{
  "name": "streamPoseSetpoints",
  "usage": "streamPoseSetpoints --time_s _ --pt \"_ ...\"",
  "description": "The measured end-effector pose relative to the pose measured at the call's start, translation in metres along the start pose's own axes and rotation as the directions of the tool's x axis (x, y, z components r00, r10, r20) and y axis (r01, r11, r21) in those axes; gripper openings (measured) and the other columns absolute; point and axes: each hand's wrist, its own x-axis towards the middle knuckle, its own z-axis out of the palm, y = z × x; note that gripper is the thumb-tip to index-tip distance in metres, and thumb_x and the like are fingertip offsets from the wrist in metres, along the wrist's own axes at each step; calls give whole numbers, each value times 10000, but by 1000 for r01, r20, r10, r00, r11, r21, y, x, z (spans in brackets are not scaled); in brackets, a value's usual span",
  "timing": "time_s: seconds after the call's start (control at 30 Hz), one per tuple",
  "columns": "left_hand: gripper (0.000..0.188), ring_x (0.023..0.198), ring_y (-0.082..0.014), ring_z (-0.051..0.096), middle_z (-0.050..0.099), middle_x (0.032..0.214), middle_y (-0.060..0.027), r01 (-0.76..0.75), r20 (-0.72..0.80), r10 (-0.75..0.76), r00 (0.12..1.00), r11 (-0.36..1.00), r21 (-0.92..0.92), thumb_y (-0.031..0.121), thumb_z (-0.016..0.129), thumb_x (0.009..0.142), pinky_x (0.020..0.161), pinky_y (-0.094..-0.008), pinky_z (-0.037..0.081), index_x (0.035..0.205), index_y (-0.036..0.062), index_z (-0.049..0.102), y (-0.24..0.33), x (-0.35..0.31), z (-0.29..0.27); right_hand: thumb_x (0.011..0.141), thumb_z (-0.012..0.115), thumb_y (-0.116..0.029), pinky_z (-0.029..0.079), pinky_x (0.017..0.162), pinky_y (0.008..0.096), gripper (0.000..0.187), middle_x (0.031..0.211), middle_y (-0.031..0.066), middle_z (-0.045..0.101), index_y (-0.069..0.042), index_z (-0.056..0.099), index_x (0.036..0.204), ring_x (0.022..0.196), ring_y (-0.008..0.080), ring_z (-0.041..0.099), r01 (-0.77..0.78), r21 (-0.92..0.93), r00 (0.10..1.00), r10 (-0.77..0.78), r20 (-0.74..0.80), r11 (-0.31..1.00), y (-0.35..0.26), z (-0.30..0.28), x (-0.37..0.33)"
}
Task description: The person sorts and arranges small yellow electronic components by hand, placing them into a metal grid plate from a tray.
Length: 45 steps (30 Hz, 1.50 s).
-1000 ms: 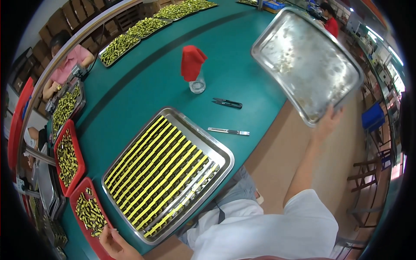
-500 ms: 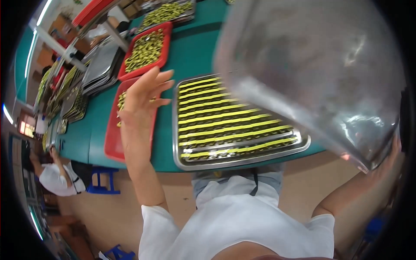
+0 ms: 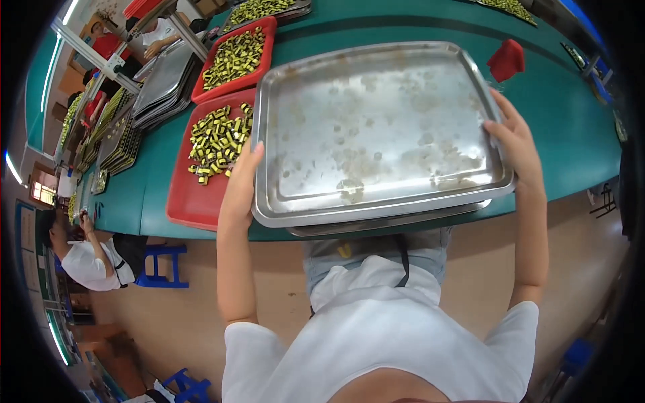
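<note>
A bare metal tray (image 3: 383, 127) with dull spots over its bottom is held level in front of me. At its left rim is my left hand (image 3: 238, 185), closed on the edge with the thumb up. My right hand (image 3: 517, 141) grips the opposite rim, its thumb laid over the edge. Beneath shows the front rim of a lower metal tray (image 3: 403, 220); its rows of yellow-and-black pieces are hidden by the upper tray. Close to my left hand, a red plastic tray (image 3: 185, 201) holds a heap of small yellow-and-black pieces (image 3: 218, 138).
Another filled red tray (image 3: 271, 43) lies farther back on the green table (image 3: 564, 144). Stacked metal trays (image 3: 158, 91) stand at the far left, near a metal post. A red cloth (image 3: 506, 60) lies beyond my right hand. A seated person (image 3: 97, 269) works at the left.
The empty metal tray has come from the raised right side to over the filled tray. My left hand, open and free before, now holds its left rim. The red cloth has come into view.
</note>
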Motion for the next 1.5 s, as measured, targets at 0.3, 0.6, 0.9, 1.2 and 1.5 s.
streamPoseSetpoints --time_s 0.3,0.6,0.9,1.2,1.5 --pt "639 1501 -220 417 454 1644 -108 -48 82 23 996 946 320 364 471 1141 1253 -363 294 1662 13 362 -49 8 -13 973 635 -28 431 1145 306 700 1512 132 604 37 402 1630 1312 175 604 -141 -39 990 142 8 989 25 4 -10" --pt "676 1582 -242 310 366 1703 -134 -78 77 56 995 941 328 345 487 1125 1292 -365 218 1673 -16 327 -56 5 -8 977 691 -51 393 1195 328 734 1569 133 548 36 390 1641 1409 204 546 -136 -165 990 138 3 977 48 -1 -13" --pt "710 1649 -346 175 221 1766 -219 -108 55 92 994 878 466 344 490 1113 1321 -424 163 1683 -29 289 -70 2 -4 981 700 -90 426 1148 321 708 1491 134 599 6 436 1630 1341 197 571 -104 -298 994 107 -7 949 52 1 -14" --pt "738 1648 -364 185 205 1759 -266 -173 25 189 982 828 533 310 528 1135 1325 -420 154 1690 -65 216 -56 -11 4 985 720 -111 338 1239 350 747 1669 151 464 -10 404 1653 1514 240 451 84 -548 996 -88 19 832 71 -11 -11" --pt "330 1419 -259 554 615 1476 -165 -354 27 403 915 769 532 111 576 1108 1188 -365 421 1406 4 667 3 -26 -35 1018 678 -81 367 1234 389 624 1652 115 500 -60 481 1610 1531 284 455 329 -686 936 -321 144 650 -8 7 4"
